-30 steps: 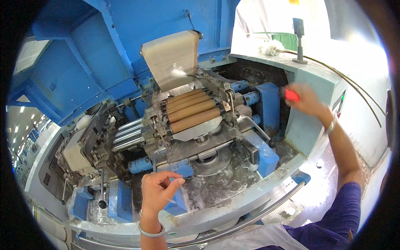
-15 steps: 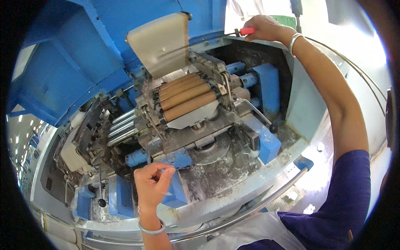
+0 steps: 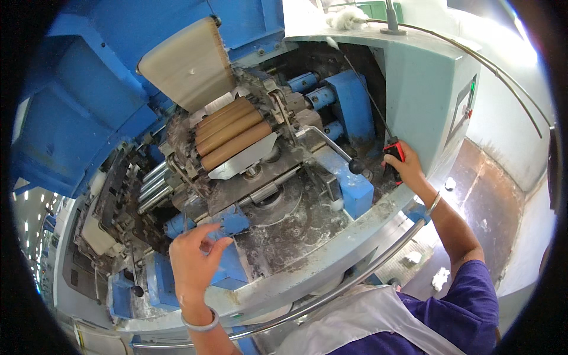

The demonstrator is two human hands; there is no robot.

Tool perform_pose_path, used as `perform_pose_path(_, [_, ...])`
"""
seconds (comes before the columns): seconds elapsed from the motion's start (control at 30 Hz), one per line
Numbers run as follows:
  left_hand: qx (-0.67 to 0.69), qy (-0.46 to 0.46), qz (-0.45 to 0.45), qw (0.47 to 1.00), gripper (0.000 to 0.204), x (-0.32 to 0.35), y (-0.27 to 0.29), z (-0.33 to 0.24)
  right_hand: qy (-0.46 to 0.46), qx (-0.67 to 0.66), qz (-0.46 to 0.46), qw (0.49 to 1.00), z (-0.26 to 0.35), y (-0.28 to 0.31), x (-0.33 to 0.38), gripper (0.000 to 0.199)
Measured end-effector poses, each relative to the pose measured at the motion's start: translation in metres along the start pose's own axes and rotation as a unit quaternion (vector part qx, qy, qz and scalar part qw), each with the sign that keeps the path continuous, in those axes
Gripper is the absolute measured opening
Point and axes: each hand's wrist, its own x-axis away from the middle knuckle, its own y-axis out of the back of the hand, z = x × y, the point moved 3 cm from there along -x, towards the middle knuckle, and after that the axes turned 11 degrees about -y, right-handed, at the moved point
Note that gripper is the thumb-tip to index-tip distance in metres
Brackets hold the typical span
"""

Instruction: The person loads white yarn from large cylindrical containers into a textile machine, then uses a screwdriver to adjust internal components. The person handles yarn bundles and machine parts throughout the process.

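My right hand (image 3: 412, 175), at the right end of the machine bay, is closed round the red and black handle of a long thin rod (image 3: 373, 102). The rod slants up and away, with a tuft of white fluff (image 3: 332, 42) at its tip. My left hand (image 3: 194, 260) hovers at the front left with fingers bent, a gap between thumb and forefinger, and nothing visible in it. Behind and between my hands lie the brown rollers (image 3: 234, 135) of the machine. A cream-coloured flap (image 3: 188, 65) stands raised behind them.
A black-knobbed lever (image 3: 356, 165) and a blue block (image 3: 357, 195) stand left of my right hand. A chrome rail (image 3: 355, 284) curves along the front. The blue cover (image 3: 112, 89) is raised. White fluff (image 3: 349, 19) lies on the back ledge. Tufts (image 3: 440, 278) lie on the floor.
My right hand has come down and nearer from the back ledge, and the rod now points up and away. My left thumb and forefinger have parted. The view has shifted right.
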Motion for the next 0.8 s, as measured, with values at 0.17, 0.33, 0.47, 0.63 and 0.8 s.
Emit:
perform_pose_path(0.17, [0.195, -0.072, -0.149, 0.967, 0.045, -0.016, -0.026, -0.038, 0.13, 0.161, -0.141, 0.968, -0.013, -0.004, 0.001, 0.043])
perform_pose_path(0.33, [0.574, 0.148, -0.149, 0.791, 0.07, -0.042, -0.076, -0.007, 0.208, 0.481, -0.194, 0.829, 0.036, -0.016, 0.017, 0.037])
perform_pose_path(0.47, [0.684, 0.346, -0.243, 0.595, 0.075, -0.065, -0.106, 0.037, 0.332, 0.313, -0.241, 0.857, 0.114, -0.025, 0.045, 0.029])
perform_pose_path(0.63, [0.702, 0.406, -0.281, 0.513, 0.068, -0.09, -0.136, 0.063, 0.401, 0.133, 0.015, 0.906, 0.159, -0.13, 0.081, 0.03])
perform_pose_path(0.8, [0.73, 0.374, -0.286, 0.496, 0.063, -0.102, -0.139, 0.088, 0.16, 0.345, -0.015, 0.925, 0.128, -0.243, 0.017, 0.04])
